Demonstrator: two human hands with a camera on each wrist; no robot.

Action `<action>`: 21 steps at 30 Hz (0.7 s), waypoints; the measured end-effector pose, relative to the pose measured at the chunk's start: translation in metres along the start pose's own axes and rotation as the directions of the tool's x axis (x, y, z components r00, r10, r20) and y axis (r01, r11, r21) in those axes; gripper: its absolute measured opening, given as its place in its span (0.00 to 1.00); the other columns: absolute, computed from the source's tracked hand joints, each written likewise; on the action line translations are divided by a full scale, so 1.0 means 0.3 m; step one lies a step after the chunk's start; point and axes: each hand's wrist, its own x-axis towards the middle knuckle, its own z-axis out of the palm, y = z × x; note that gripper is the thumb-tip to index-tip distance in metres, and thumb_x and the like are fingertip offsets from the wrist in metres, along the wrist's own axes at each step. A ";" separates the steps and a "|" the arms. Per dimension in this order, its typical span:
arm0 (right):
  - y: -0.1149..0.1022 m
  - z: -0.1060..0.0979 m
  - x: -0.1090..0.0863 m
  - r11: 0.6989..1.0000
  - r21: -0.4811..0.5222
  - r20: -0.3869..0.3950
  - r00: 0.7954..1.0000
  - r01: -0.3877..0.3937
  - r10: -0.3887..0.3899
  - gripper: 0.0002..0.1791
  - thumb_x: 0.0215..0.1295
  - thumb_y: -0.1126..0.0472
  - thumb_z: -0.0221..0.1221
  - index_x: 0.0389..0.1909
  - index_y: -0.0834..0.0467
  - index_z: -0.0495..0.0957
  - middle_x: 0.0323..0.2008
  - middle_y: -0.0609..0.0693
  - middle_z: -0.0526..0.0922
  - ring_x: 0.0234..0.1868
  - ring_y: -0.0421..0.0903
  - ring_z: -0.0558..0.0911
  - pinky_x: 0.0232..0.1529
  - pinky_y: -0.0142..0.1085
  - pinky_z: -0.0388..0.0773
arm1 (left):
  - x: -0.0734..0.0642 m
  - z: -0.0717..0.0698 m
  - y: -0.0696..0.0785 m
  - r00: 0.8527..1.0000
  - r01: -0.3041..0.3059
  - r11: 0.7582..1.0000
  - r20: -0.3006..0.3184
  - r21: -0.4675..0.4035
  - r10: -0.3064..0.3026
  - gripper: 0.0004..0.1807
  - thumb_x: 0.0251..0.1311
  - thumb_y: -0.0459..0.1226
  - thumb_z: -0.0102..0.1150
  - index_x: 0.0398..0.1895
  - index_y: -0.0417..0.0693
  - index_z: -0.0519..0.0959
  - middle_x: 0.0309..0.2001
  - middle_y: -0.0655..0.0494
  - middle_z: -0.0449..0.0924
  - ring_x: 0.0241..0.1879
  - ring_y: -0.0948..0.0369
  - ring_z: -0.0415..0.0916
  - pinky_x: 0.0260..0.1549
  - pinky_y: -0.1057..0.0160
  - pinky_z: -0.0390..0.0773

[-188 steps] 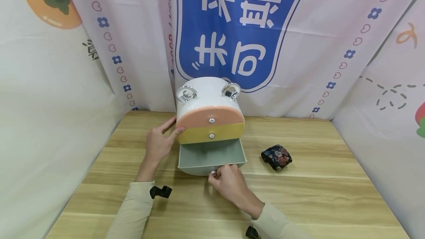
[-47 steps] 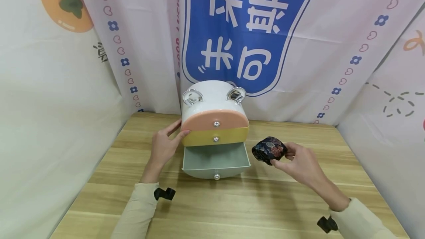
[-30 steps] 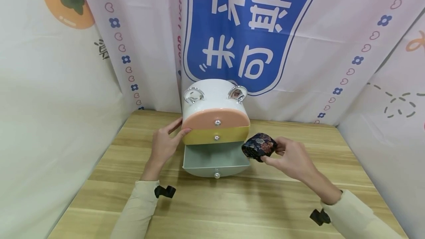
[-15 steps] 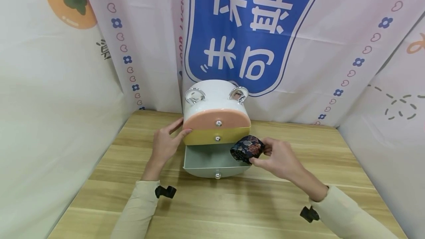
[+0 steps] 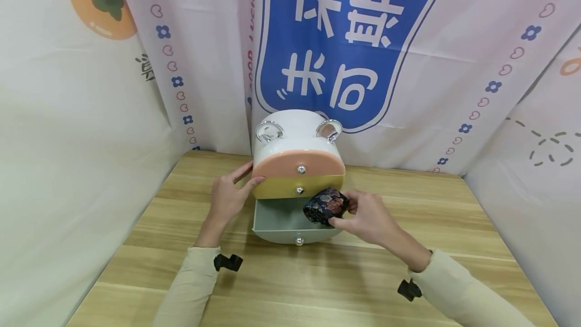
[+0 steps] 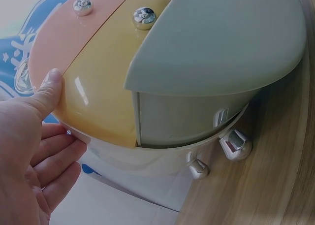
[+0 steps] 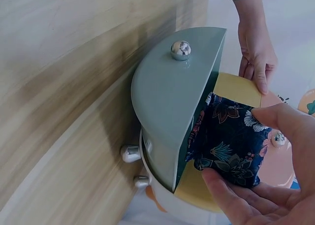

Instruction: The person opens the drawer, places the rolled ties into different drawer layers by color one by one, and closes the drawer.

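Note:
A rolled dark floral tie (image 5: 326, 207) is held in my right hand (image 5: 369, 216), pinched between thumb and fingers. It hangs over the right part of the pulled-out green bottom drawer (image 5: 290, 236); in the right wrist view the tie (image 7: 231, 139) partly passes behind the drawer front (image 7: 172, 82). My left hand (image 5: 228, 196) rests on the left side of the small drawer cabinet (image 5: 295, 130). Its thumb lies on the front near the pink and yellow drawers, and its extended fingers touch the white side, as the left hand (image 6: 34, 141) shows in the left wrist view.
The pink top drawer (image 5: 283, 163) and yellow middle drawer (image 5: 277, 188) are closed, each with a silver knob. Two silver rings (image 5: 270, 130) stand on the cabinet's top. The wooden table (image 5: 290, 286) meets printed cloth walls (image 5: 454, 90) at the back and sides.
My right hand let go of the green drawer's knob, picked up the tie from the table at the right and carried it left over the drawer. My left hand stays against the cabinet.

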 end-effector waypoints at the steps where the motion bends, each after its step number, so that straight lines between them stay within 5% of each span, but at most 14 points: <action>1: -0.003 0.006 0.003 1.000 0.000 0.002 1.000 0.004 -0.004 0.24 0.54 0.51 0.78 0.48 0.58 0.85 0.38 0.48 0.90 0.40 0.45 0.89 0.42 0.36 0.88 | 0.000 0.000 0.000 1.000 0.001 1.000 -0.001 0.001 -0.001 0.30 0.63 0.48 0.74 0.67 0.49 0.82 0.63 0.46 0.84 0.66 0.44 0.81 0.65 0.40 0.80; 21: -0.013 0.129 0.039 0.995 0.099 0.020 1.000 -0.004 0.002 0.25 0.52 0.52 0.79 0.46 0.62 0.85 0.36 0.49 0.91 0.34 0.37 0.87 0.35 0.28 0.85 | -0.006 0.002 0.000 1.000 -0.002 1.000 -0.005 -0.008 0.002 0.30 0.64 0.49 0.73 0.67 0.48 0.82 0.62 0.45 0.84 0.64 0.45 0.82 0.64 0.41 0.81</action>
